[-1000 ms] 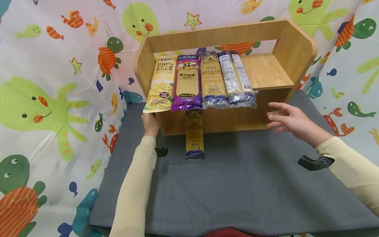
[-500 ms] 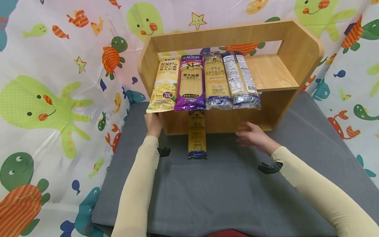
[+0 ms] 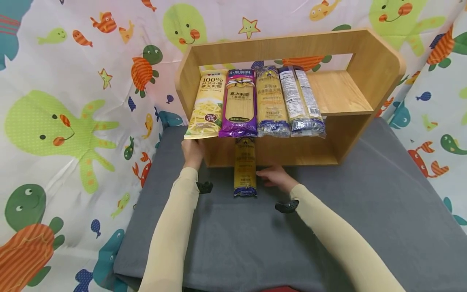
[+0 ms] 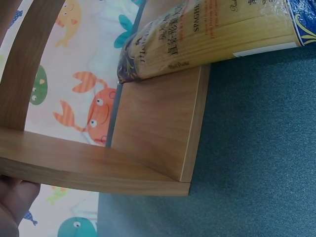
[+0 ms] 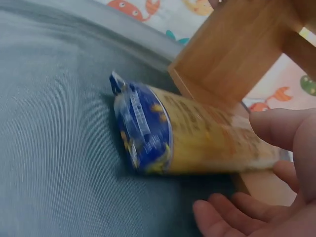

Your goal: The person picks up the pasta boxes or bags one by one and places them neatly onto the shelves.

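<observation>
A yellow spaghetti pack with a blue end (image 3: 245,170) lies partly out of the lower compartment of a wooden shelf (image 3: 350,93), its near end over the grey cloth. My right hand (image 3: 276,177) is at the pack's right side. In the right wrist view the thumb (image 5: 276,126) is above the pack (image 5: 207,133) and the fingers (image 5: 232,212) are below it, spread apart. My left hand (image 3: 192,154) grips the shelf's left side panel (image 4: 94,165), partly hidden under the upper packs in the head view.
On the upper level lie a yellow pasta pack (image 3: 208,101), a purple pasta pack (image 3: 238,101), a spaghetti pack (image 3: 271,101) and a white-labelled pack (image 3: 300,101), their ends jutting over the front edge. A grey cloth (image 3: 233,239) covers the table. Patterned fabric (image 3: 73,162) hangs behind.
My right hand has moved left from beyond the shelf's right side to the lower spaghetti pack. The left hand stays on the side panel, and the packs have kept their places.
</observation>
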The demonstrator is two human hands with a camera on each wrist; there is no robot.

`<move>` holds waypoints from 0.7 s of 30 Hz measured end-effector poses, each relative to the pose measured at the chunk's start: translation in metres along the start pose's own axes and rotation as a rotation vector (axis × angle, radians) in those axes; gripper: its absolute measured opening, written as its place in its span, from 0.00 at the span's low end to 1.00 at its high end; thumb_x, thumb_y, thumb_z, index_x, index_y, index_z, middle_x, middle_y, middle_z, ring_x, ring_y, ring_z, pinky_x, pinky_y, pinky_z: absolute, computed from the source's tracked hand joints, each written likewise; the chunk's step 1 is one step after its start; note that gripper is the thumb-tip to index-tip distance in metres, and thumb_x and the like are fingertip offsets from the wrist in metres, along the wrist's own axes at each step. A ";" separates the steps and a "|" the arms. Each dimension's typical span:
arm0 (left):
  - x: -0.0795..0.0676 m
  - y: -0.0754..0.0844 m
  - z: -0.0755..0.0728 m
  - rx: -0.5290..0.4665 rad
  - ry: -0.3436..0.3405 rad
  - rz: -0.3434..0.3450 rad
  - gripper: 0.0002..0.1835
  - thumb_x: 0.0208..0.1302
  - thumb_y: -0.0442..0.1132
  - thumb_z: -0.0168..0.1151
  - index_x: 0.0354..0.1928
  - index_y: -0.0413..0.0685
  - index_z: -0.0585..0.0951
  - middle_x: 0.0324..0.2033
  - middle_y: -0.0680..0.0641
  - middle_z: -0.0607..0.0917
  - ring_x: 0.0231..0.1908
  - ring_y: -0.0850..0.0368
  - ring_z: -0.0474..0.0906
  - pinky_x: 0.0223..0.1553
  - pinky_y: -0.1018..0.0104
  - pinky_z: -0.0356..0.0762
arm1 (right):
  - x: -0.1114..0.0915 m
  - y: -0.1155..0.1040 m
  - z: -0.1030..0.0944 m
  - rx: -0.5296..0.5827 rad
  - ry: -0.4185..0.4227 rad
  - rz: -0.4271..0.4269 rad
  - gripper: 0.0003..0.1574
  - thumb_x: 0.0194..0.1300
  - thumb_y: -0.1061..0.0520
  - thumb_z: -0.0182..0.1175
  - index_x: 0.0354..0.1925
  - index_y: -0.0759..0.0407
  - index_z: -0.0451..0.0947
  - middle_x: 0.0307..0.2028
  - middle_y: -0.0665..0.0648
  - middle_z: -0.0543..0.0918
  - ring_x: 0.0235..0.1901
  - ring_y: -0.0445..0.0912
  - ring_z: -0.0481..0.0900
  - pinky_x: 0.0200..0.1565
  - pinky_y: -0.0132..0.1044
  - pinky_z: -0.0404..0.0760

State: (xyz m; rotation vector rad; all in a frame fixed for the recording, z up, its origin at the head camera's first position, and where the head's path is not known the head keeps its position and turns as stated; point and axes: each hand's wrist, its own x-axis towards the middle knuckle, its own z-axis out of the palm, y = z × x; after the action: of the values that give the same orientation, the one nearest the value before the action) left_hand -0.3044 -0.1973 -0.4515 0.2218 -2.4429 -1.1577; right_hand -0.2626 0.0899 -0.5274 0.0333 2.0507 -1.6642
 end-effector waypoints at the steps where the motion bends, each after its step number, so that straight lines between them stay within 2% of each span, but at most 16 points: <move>1: 0.000 0.000 0.000 0.001 0.002 0.003 0.18 0.78 0.39 0.52 0.63 0.39 0.79 0.50 0.32 0.87 0.48 0.40 0.87 0.46 0.47 0.83 | 0.003 -0.001 0.005 0.005 0.003 0.002 0.49 0.72 0.56 0.59 0.81 0.60 0.46 0.71 0.74 0.68 0.67 0.68 0.72 0.61 0.62 0.78; 4: 0.001 -0.001 0.000 0.001 0.008 0.008 0.19 0.79 0.40 0.52 0.63 0.39 0.79 0.49 0.32 0.87 0.47 0.40 0.87 0.46 0.47 0.83 | 0.011 -0.004 0.019 0.002 0.021 -0.014 0.47 0.72 0.55 0.60 0.81 0.56 0.50 0.74 0.70 0.66 0.69 0.66 0.71 0.62 0.63 0.76; 7: 0.002 -0.001 0.000 0.004 0.010 0.010 0.19 0.79 0.40 0.51 0.63 0.40 0.79 0.49 0.33 0.88 0.46 0.41 0.87 0.45 0.47 0.83 | 0.018 -0.008 0.030 -0.054 0.056 -0.042 0.48 0.71 0.55 0.63 0.80 0.53 0.52 0.75 0.66 0.65 0.70 0.64 0.71 0.62 0.64 0.76; 11: 0.003 -0.001 -0.001 -0.006 0.008 0.010 0.18 0.78 0.39 0.52 0.63 0.39 0.79 0.50 0.33 0.87 0.49 0.40 0.87 0.47 0.47 0.83 | 0.023 -0.008 0.041 -0.204 0.130 -0.089 0.51 0.67 0.56 0.66 0.80 0.56 0.53 0.74 0.66 0.66 0.70 0.63 0.70 0.65 0.60 0.75; 15: 0.003 -0.003 -0.001 -0.009 -0.001 0.003 0.18 0.78 0.38 0.53 0.62 0.39 0.79 0.51 0.32 0.87 0.52 0.39 0.86 0.50 0.46 0.83 | 0.025 -0.007 0.048 -0.300 0.188 -0.123 0.52 0.62 0.58 0.68 0.78 0.59 0.55 0.74 0.67 0.64 0.71 0.64 0.67 0.71 0.58 0.68; 18: 0.003 -0.005 0.001 0.004 0.003 0.006 0.17 0.78 0.38 0.53 0.61 0.39 0.80 0.50 0.32 0.87 0.52 0.38 0.85 0.50 0.45 0.83 | 0.026 -0.006 0.049 -0.291 0.190 -0.139 0.55 0.59 0.62 0.69 0.78 0.59 0.55 0.75 0.67 0.63 0.72 0.64 0.65 0.72 0.59 0.66; 21: 0.003 -0.006 0.002 0.013 0.017 0.019 0.17 0.77 0.37 0.53 0.59 0.37 0.81 0.48 0.31 0.88 0.50 0.37 0.86 0.49 0.45 0.83 | 0.027 -0.007 0.049 -0.257 0.154 -0.141 0.56 0.56 0.67 0.68 0.79 0.58 0.54 0.77 0.66 0.60 0.74 0.64 0.62 0.72 0.59 0.65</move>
State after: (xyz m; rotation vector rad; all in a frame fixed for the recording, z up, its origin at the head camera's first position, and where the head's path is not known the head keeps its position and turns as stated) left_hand -0.3079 -0.2010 -0.4564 0.2110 -2.4332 -1.1280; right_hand -0.2710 0.0355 -0.5380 -0.0737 2.4199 -1.5045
